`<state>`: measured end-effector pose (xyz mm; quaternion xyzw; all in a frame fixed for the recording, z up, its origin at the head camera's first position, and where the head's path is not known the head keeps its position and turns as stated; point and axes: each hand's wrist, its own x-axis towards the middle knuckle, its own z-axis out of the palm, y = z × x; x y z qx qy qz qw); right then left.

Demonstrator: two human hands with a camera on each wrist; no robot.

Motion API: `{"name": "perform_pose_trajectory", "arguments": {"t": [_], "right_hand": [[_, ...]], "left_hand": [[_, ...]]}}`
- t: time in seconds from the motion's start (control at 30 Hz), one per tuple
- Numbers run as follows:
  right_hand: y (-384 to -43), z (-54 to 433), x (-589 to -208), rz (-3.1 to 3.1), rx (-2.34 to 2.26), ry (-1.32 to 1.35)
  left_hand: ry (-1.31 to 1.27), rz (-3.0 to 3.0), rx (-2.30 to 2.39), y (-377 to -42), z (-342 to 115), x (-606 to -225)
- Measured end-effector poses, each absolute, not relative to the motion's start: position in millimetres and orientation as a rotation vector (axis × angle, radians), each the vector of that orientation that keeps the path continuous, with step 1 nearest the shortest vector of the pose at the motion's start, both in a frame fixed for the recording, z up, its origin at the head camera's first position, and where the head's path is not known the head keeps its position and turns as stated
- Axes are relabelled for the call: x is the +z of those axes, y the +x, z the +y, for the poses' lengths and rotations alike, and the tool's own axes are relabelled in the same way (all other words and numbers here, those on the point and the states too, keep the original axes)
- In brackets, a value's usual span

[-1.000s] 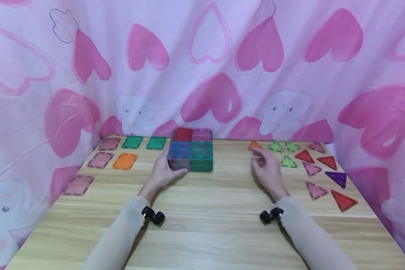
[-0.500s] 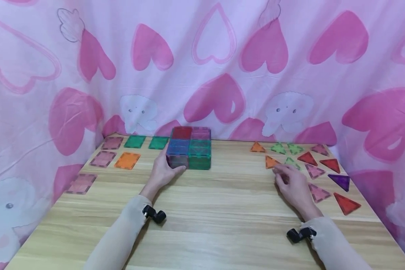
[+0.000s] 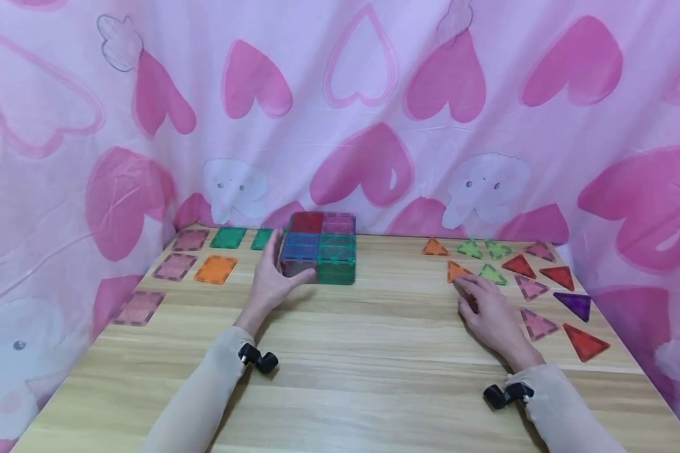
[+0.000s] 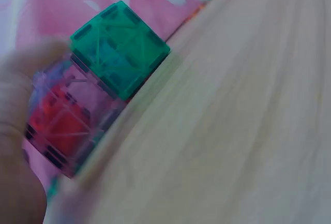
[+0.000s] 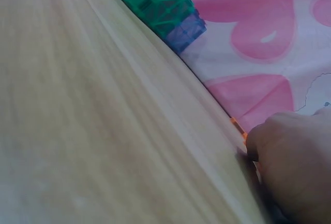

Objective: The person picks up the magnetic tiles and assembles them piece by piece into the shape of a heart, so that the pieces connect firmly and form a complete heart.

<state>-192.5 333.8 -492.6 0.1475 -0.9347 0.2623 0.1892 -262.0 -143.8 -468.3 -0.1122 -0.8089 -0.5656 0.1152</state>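
Note:
A box-like block of clear magnetic tiles (image 3: 337,248), with red, pink, blue and green panels, sits at the table's back. My left hand (image 3: 269,283) is spread at its left side, thumb along the near face. In the left wrist view, the thumb and a finger frame the block's pink and green faces (image 4: 121,48). My right hand (image 3: 490,318) is low over the table, its fingertips right at an orange triangle tile (image 3: 456,270). The right wrist view shows that hand bent, mostly hiding the orange pieces.
Square tiles lie at the left, including an orange square (image 3: 216,269) and a pink square (image 3: 140,308). Several triangle tiles spread at the right, among them a purple triangle (image 3: 574,305) and a red triangle (image 3: 586,341). A heart-printed curtain (image 3: 272,157) encloses the table.
My right hand has moved right and nearer, from beside the back orange triangle to the front one, uncovering it. My left hand's fingers have loosened slightly from the block's side.

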Motion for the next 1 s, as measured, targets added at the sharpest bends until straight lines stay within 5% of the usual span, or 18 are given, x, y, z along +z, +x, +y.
{"name": "perform_pose_trajectory", "arguments": {"t": [0.43,0.8,1.0], "right_hand": [[-181.2,318.1,-490.0,-2.582,0.811,0.72],[-154.7,273.7,-492.7,-2.537,0.95,1.038],[-152.2,273.9,-492.6,-2.45,1.096,0.903]], "left_hand": [[-0.945,-2.026,-1.655,-231.8,-87.8,-409.1],[-1.246,-2.518,-1.45,-211.5,-32.9,-461.7],[-1.283,-2.665,-1.177,-210.8,-17.0,-477.6]]}}
